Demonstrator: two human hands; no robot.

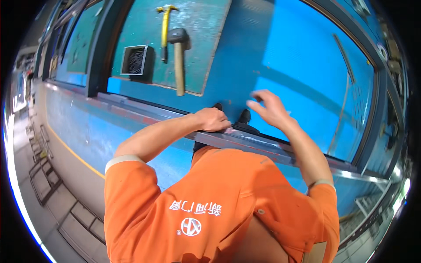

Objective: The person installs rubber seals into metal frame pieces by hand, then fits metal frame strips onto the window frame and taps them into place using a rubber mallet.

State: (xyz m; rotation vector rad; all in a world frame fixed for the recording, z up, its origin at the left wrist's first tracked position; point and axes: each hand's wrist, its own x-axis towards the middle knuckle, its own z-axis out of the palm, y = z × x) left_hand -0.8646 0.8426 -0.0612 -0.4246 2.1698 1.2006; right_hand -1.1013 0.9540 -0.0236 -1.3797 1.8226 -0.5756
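Note:
My left hand (pixel 212 119) lies on the near bar of a large grey metal frame (pixel 263 142), its fingers curled down against the bar. What the fingertips pinch, if anything, is hidden. A short black strip (pixel 245 128) lies along the bar's inner edge, just right of those fingers. My right hand (pixel 272 110) is raised a little beyond the bar, thumb and forefinger apart, with nothing in it. Two dark rounded things like shoe tips show past the bar, one of them (pixel 244 116) between my hands.
On a green board (pixel 199 57) at the far left lie a yellow claw hammer (pixel 165 33) and a black-headed mallet (pixel 179 61) with a wooden handle. A small open box (pixel 135 60) beside them holds dark slender pieces. A thin dark strip (pixel 344 57) lies on the blue surface at the right.

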